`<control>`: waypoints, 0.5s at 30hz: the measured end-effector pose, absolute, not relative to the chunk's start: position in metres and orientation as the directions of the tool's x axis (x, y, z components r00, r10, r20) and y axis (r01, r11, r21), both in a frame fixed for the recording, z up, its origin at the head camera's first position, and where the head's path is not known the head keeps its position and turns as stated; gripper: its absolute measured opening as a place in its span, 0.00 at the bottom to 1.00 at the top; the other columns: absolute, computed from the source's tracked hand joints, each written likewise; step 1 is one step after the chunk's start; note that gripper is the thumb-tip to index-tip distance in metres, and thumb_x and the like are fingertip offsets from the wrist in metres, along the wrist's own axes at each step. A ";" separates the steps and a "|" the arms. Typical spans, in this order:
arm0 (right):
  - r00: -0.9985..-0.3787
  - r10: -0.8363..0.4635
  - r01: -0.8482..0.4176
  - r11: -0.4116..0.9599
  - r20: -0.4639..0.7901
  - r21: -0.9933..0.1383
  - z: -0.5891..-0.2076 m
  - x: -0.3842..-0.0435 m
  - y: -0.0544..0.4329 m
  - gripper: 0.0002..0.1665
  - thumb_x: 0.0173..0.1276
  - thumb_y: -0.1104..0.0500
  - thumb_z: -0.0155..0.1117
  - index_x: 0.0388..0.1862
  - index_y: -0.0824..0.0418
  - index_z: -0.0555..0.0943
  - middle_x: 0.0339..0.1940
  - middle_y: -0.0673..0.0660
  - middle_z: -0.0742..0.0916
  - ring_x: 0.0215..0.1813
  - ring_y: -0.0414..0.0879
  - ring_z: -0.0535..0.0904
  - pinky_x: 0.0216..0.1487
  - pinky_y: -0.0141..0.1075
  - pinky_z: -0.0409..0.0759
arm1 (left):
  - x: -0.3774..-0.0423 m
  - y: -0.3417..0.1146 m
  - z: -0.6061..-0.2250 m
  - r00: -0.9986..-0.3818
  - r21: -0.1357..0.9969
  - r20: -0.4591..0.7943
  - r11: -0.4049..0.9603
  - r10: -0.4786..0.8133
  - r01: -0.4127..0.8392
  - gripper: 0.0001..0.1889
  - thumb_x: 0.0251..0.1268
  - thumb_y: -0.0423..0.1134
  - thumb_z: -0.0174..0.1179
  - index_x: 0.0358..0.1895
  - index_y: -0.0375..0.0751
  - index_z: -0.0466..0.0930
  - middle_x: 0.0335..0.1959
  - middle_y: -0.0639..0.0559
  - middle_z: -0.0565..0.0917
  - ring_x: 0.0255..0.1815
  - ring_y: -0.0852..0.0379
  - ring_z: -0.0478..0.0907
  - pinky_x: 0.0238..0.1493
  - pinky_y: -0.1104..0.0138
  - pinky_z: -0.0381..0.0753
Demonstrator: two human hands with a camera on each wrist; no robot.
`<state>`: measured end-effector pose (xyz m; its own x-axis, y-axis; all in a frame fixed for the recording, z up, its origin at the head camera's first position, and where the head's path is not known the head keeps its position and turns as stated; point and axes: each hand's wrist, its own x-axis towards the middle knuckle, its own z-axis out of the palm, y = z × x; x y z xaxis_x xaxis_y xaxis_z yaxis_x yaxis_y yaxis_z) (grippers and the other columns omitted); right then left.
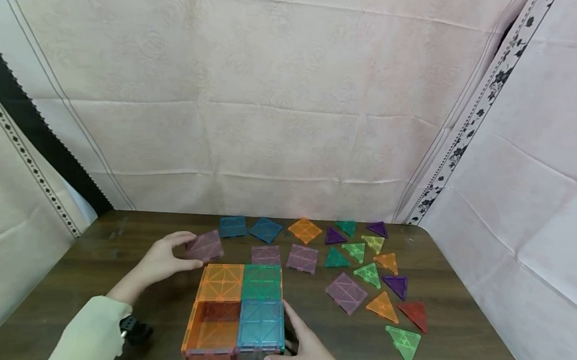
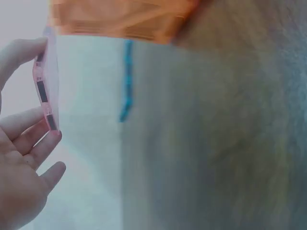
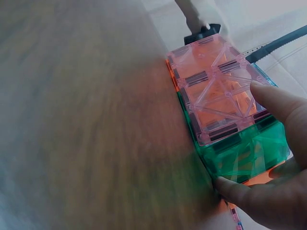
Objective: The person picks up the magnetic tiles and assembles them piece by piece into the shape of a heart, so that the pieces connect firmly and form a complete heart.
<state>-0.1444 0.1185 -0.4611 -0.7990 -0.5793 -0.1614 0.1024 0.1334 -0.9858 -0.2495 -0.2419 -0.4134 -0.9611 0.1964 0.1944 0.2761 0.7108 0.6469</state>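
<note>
Left hand (image 1: 163,259) pinches a translucent purple square tile (image 1: 206,246) between thumb and fingers, lifted clear of the box's far left corner. Right hand (image 1: 304,343) well apart from it, clamped on the near right corner of a tile-built box (image 1: 210,359), thumb on the near face, fingers along the right side. Box stands on a dark wooden table (image 1: 462,330); orange tile (image 1: 221,283) caps its far left cell, green tile (image 1: 262,282) the far right, blue tile (image 1: 262,324) the near right; near left cell open on top. Loose triangles (image 1: 382,307) lie scattered to the right, two blue squares (image 1: 232,226) beyond the box.
</note>
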 end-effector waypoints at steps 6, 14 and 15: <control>-0.803 -0.574 0.098 0.138 -0.161 -0.985 -0.461 -0.143 0.119 0.60 0.64 0.54 0.68 0.79 0.56 0.36 0.76 0.74 0.45 0.72 0.72 0.54 0.62 0.58 0.69 | -0.218 -0.246 -0.384 -0.957 0.664 0.217 0.689 0.194 0.291 0.39 0.50 0.52 0.73 0.64 0.34 0.72 0.67 0.36 0.68 0.67 0.33 0.63 0.56 0.37 0.67; -0.810 -0.566 0.065 0.174 -0.154 -0.983 -0.463 -0.145 0.120 0.60 0.64 0.52 0.69 0.80 0.56 0.38 0.76 0.73 0.45 0.73 0.73 0.48 0.63 0.59 0.68 | -0.186 -0.229 -0.374 -0.890 0.636 0.313 0.623 0.331 0.455 0.36 0.46 0.47 0.76 0.60 0.37 0.76 0.62 0.40 0.73 0.62 0.35 0.69 0.54 0.36 0.70; -0.809 -0.566 0.066 0.176 -0.156 -0.982 -0.463 -0.145 0.120 0.60 0.64 0.51 0.69 0.79 0.56 0.38 0.76 0.73 0.45 0.73 0.73 0.48 0.63 0.59 0.68 | -0.182 -0.227 -0.376 -0.885 0.639 0.316 0.612 0.342 0.465 0.35 0.46 0.47 0.76 0.60 0.37 0.77 0.62 0.40 0.74 0.61 0.36 0.70 0.54 0.37 0.70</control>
